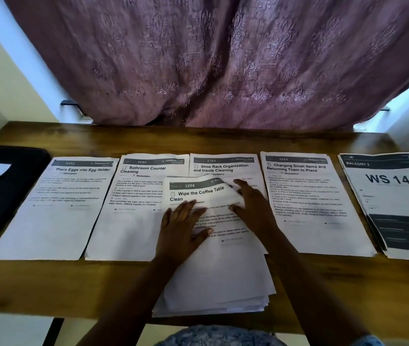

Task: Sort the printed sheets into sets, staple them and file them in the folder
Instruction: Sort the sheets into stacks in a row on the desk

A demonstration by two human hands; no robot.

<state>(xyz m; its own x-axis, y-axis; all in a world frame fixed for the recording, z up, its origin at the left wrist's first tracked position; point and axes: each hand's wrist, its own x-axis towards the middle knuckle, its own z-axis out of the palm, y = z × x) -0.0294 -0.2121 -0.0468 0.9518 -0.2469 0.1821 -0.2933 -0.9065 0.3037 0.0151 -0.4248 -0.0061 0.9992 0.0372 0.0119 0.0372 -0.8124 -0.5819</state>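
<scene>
Sorting was the step in hand: the unsorted stack (218,283) lay at the near middle of the table (48,283). The left hand (183,226) pressed flat on it with fingers straight and spread, while the right hand (251,198) pinched the curled far right corner of the top sheet (198,193), headed "Wipe the Coffee Table Clean". None of the sorted sheets (56,211) in the far row showed that heading, so the next move probably called for peeling off this one page alone and starting a new set. Stapling and filing in the black folder (6,196) at far left were not yet begun.
</scene>
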